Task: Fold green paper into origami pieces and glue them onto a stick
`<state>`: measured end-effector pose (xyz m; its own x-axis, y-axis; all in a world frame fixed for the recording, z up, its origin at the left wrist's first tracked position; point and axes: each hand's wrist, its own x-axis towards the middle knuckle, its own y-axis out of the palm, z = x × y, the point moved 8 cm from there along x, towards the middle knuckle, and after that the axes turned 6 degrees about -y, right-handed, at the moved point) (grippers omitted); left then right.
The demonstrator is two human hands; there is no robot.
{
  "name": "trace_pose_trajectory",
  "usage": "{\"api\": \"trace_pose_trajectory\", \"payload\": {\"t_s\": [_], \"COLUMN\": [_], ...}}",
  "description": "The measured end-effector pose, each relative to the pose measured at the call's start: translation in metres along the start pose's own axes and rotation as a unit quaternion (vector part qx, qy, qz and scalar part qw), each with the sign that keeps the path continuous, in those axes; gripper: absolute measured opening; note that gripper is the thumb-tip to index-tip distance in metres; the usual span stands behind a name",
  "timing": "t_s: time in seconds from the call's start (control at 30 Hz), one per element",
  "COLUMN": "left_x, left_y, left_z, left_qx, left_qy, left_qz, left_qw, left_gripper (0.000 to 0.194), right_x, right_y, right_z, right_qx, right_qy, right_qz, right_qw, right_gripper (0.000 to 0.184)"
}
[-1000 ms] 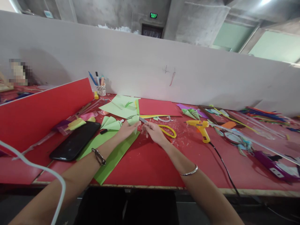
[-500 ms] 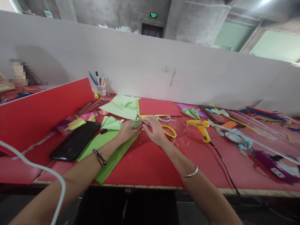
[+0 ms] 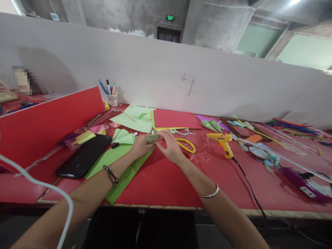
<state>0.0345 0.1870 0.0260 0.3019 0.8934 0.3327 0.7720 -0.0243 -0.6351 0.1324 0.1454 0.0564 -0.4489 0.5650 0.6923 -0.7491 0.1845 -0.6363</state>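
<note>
My left hand [image 3: 141,145] is closed on a small green paper piece [image 3: 152,139], which seems rolled or folded. At its right end, my right hand [image 3: 169,147] pinches the same piece, though its fingertips are partly hidden. Below and left of my hands lies a green sheet [image 3: 127,178]. A folded light-green paper shape [image 3: 124,136] rests on that sheet with a black marker [image 3: 114,145] beside it. Just right of my right hand are yellow-handled scissors [image 3: 188,145], partly covered by the hand.
A yellow glue gun [image 3: 221,141] lies to the right, its black cord running off the front edge. A black phone [image 3: 83,157] lies left, near a standing red board [image 3: 52,126]. Coloured sheets [image 3: 177,119] and a pen cup [image 3: 112,100] stand behind. A white cable [image 3: 62,193] crosses the lower left.
The green paper piece has turned slightly between my fingers and sits a little lower. Both hands stay almost in place.
</note>
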Motion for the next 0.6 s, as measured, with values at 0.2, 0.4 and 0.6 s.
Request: {"api": "trace_pose_trajectory", "payload": {"t_s": [0.2,0.4,0.6], "left_x": [0.000,-0.001,-0.003], "left_y": [0.001,-0.001,0.001], "left_z": [0.001,-0.010,-0.015], "left_qx": [0.015,0.088,0.140], "left_qy": [0.006,0.043,0.065], "left_qz": [0.002,0.010,0.017], "left_qw": [1.000,0.995,0.988], "left_gripper": [0.013,0.006,0.010], "right_x": [-0.001,0.000,0.000], "right_y": [0.002,0.004,0.011], "right_z": [0.000,0.001,0.005], "right_qx": [-0.020,-0.031,-0.012], "right_qy": [-0.008,-0.011,-0.023], "right_qz": [0.010,0.011,0.038], "right_qw": [1.000,0.999,0.999], "right_gripper": [0.024,0.016,0.012]}}
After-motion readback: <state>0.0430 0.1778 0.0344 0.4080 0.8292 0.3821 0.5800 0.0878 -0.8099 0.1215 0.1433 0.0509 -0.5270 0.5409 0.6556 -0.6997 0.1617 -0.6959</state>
